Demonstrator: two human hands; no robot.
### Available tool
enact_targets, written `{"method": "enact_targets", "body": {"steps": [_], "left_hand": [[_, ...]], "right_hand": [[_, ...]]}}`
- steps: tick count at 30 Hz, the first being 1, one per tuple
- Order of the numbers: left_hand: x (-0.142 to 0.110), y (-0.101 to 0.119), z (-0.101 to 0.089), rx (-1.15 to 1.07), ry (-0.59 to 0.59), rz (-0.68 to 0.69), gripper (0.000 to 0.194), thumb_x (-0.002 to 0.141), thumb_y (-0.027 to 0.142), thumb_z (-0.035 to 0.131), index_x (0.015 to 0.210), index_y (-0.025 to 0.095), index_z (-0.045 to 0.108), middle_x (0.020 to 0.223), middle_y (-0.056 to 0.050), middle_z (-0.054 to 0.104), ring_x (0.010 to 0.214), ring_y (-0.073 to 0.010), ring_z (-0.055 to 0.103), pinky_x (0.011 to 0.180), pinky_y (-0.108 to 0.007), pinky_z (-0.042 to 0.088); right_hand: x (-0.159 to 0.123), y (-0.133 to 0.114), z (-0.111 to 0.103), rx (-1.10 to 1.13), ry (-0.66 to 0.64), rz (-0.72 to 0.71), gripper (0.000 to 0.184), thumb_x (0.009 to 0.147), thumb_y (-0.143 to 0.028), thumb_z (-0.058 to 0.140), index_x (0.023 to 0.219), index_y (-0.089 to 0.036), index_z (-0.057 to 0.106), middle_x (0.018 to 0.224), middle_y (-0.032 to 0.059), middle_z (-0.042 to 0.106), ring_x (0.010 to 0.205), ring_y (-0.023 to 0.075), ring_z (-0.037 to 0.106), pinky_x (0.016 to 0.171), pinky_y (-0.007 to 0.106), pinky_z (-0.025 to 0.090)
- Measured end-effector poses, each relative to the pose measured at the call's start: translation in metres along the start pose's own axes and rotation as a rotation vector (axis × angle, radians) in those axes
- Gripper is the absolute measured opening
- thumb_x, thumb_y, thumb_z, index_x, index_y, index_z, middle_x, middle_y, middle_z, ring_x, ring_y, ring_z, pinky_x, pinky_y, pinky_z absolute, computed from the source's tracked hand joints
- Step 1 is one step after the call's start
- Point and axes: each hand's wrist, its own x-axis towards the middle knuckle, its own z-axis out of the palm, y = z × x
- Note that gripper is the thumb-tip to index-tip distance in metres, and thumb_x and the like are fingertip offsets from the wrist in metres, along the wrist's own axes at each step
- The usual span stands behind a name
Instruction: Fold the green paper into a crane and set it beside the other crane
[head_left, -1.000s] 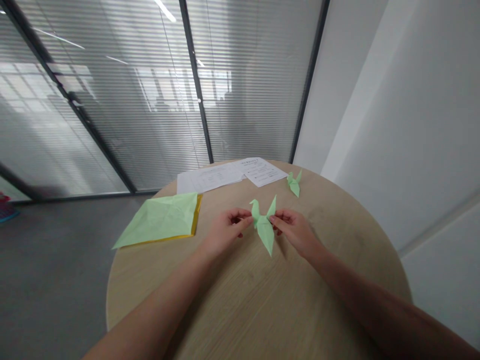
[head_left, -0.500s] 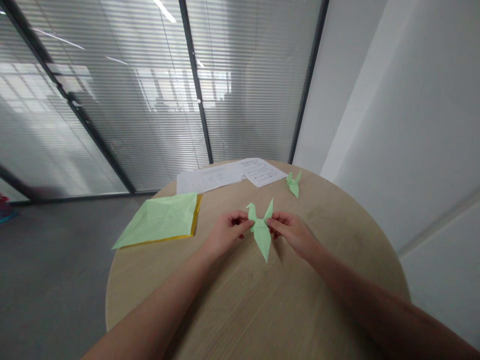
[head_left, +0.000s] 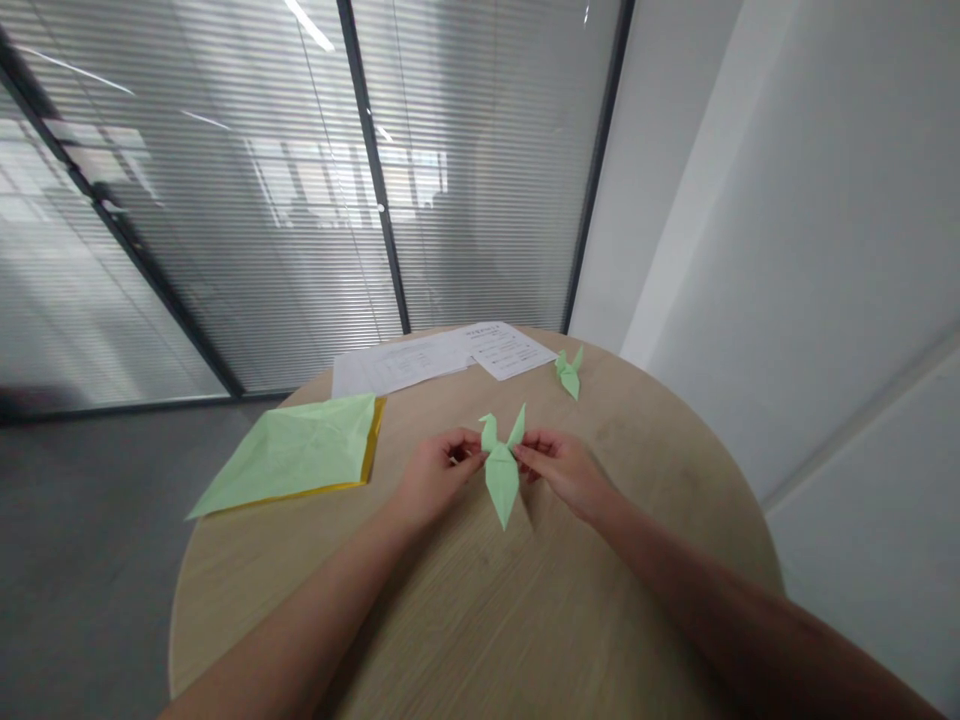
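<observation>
A light green paper crane (head_left: pixel 501 472) is held just above the round wooden table (head_left: pixel 480 620), its pointed wing hanging down toward me. My left hand (head_left: pixel 433 472) pinches its left side and my right hand (head_left: pixel 559 468) pinches its right side, both with fingers closed on the paper. The crane's head and tail stick up between my two hands.
A second small green crane (head_left: pixel 568 372) rests at the table's far right. A stack of square green and yellow paper sheets (head_left: pixel 292 455) lies at the left. White printed sheets (head_left: pixel 442 355) lie at the far edge. Glass walls with blinds stand behind, a white wall to the right.
The crane and both hands have shifted slightly left and toward each other in the picture; the camera has turned a little to the right. Both pinches hold.
</observation>
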Motion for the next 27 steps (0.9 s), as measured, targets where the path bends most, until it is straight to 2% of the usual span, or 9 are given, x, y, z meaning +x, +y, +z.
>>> {"method": "enact_targets", "body": {"steps": [5,9,16,27], "left_hand": [[0.000,0.002,-0.001,0.090,0.024,0.075,0.018,0.086,0.031,0.063,0.092,0.019,0.075,0.076,-0.003,0.070,0.069,-0.0161,0.061,0.065,-0.027,0.047],[0.000,0.001,-0.001,0.107,0.024,0.120,0.017,0.086,0.030,0.064,0.092,0.019,0.075,0.080,-0.004,0.072,0.071,-0.0167,0.063,0.069,-0.028,0.050],[-0.002,0.001,-0.001,0.085,-0.066,0.120,0.026,0.084,0.028,0.066,0.108,0.021,0.076,0.091,-0.004,0.076,0.077,-0.0180,0.067,0.070,-0.028,0.053],[0.002,-0.004,0.002,0.058,0.009,0.129,0.025,0.086,0.022,0.063,0.108,0.022,0.075,0.086,-0.004,0.077,0.079,-0.0189,0.071,0.076,-0.031,0.055]], "right_hand": [[0.002,0.005,-0.001,0.012,0.009,0.011,0.029,0.074,-0.048,0.078,0.080,-0.021,0.071,0.071,0.0010,0.067,0.066,0.0149,0.059,0.060,0.026,0.046],[0.005,0.011,-0.003,0.038,0.009,0.033,0.030,0.074,-0.048,0.077,0.083,-0.020,0.071,0.076,0.0022,0.069,0.067,0.0148,0.061,0.060,0.025,0.045],[0.008,0.018,-0.004,0.097,0.052,0.015,0.033,0.074,-0.050,0.077,0.083,-0.019,0.071,0.075,0.0009,0.067,0.066,0.0136,0.059,0.061,0.025,0.044],[0.006,0.017,-0.004,0.049,0.044,-0.003,0.035,0.073,-0.050,0.077,0.088,-0.019,0.073,0.078,0.0018,0.068,0.068,0.0138,0.059,0.062,0.025,0.044]]}}
